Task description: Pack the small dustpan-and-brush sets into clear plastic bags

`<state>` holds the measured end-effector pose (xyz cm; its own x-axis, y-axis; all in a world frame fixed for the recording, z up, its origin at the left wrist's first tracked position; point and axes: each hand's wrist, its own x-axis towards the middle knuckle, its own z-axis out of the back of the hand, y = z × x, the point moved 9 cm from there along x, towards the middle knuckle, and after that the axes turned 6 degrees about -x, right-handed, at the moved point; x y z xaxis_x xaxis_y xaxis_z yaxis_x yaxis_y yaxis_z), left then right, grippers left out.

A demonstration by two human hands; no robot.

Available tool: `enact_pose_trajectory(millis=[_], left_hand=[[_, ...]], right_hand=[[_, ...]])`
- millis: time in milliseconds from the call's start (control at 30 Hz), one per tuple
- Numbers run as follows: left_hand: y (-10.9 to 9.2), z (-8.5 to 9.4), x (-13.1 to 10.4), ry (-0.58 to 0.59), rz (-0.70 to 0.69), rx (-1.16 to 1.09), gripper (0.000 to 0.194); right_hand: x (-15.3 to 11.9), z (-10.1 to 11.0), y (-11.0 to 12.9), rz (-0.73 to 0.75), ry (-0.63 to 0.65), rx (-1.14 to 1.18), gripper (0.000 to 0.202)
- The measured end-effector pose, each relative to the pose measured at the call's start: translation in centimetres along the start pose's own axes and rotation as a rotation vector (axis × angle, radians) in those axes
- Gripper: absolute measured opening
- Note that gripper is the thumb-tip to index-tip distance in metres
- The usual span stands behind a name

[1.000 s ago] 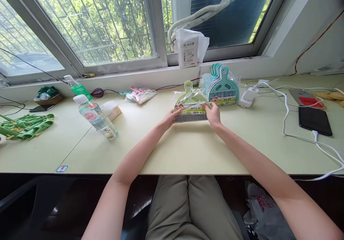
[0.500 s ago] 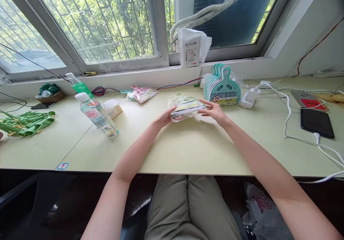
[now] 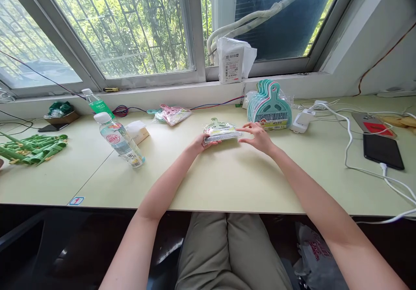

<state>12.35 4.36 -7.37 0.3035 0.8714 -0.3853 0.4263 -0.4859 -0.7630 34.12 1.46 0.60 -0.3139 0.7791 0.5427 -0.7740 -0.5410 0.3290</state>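
My left hand (image 3: 202, 143) grips the near left corner of a small dustpan and brush set (image 3: 221, 132) in clear plastic wrap, tilted above the table. Its pale green handle points away from me, toward the window. At its right end is my right hand (image 3: 256, 139), fingers spread apart; the index fingertip is at the wrap's edge, and I cannot tell whether it touches. Behind the right hand stands a row of similar wrapped dustpan sets (image 3: 271, 105) in teal, with some pink. Further left lie pink and teal wrapped sets (image 3: 173, 114).
Left of my arm, a clear bottle (image 3: 121, 140) and a green-labelled bottle (image 3: 96, 102) stand near a tissue pack (image 3: 138, 131). Green bundled pieces (image 3: 35, 148) lie far left. On the right are a power strip (image 3: 303, 120), white cables and a black phone (image 3: 382, 150).
The wrapped set has tipped so its near edge faces me more. My right hand has come away from its right end, fingers spread; my left hand keeps its grip.
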Motion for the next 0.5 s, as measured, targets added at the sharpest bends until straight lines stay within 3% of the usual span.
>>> enact_pose_trajectory(millis=[100,267,400,500], left_hand=[[0.0,0.6,-0.2,-0.033,0.045,0.052,0.05],[0.5,-0.4,-0.9,0.05,0.111,0.094,0.051],[0.4,-0.1,-0.8,0.052,0.092,0.106,0.054],[0.3,-0.5,-1.0,0.114,0.036,0.204,0.05]], right_hand=[[-0.2,-0.9,0.5,0.099,0.009,0.005,0.029],[-0.1,-1.3,-1.6,-0.083,-0.044,0.309,0.028],[0.1,-0.5,-1.6,-0.091,-0.077,0.276,0.033],[-0.3,-0.5,-1.9,-0.194,-0.15,0.194,0.029]])
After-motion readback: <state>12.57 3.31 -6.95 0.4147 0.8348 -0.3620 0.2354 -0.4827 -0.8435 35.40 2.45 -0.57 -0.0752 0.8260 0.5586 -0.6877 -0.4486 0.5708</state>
